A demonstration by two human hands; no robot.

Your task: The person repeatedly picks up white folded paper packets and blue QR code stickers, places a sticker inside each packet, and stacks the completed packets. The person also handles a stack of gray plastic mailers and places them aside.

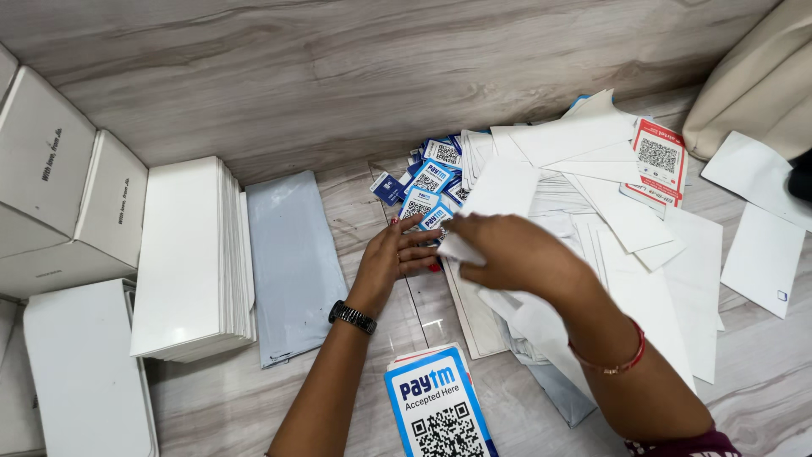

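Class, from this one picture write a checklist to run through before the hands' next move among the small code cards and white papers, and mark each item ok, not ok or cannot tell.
1. Left hand reaches the small blue-and-white cards: ok, its fingers lie at the near edge of the heap.
2. Right hand has a hold on a white paper: ok, the paper shows at its fingertips.
3. Loose white sheets lie tidy: not ok, they overlap in a scattered pile.
4. White envelope stack squared up: ok.
5. Number of cards in the heap: cannot tell.
6. Large blue code sheets are close by: ok, between the forearms.
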